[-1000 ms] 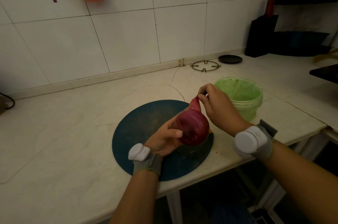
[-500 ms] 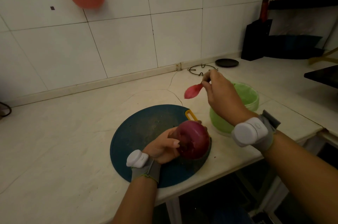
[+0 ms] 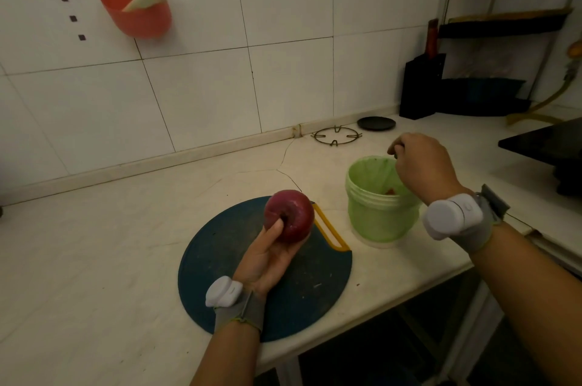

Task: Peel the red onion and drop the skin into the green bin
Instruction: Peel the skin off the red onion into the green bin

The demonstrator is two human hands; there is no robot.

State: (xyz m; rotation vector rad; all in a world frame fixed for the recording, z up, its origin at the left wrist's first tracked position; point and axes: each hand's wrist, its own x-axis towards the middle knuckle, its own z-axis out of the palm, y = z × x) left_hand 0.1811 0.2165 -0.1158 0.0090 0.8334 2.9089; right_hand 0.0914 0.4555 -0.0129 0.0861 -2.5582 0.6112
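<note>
– Holding anything, the left hand (image 3: 267, 259)?
– Yes, fingers wrapped round the red onion (image 3: 289, 215), above the cutting board (image 3: 220, 259). Right hand (image 3: 422, 165) over the green bin (image 3: 378, 222), fingers curled; grip hidden.

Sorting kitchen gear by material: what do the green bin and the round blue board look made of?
Green bin: likely plastic, with translucent matte walls and moulded ridges below the rim. Round board: probably plastic, dull dark blue, its surface scuffed with pale flecks.
</note>
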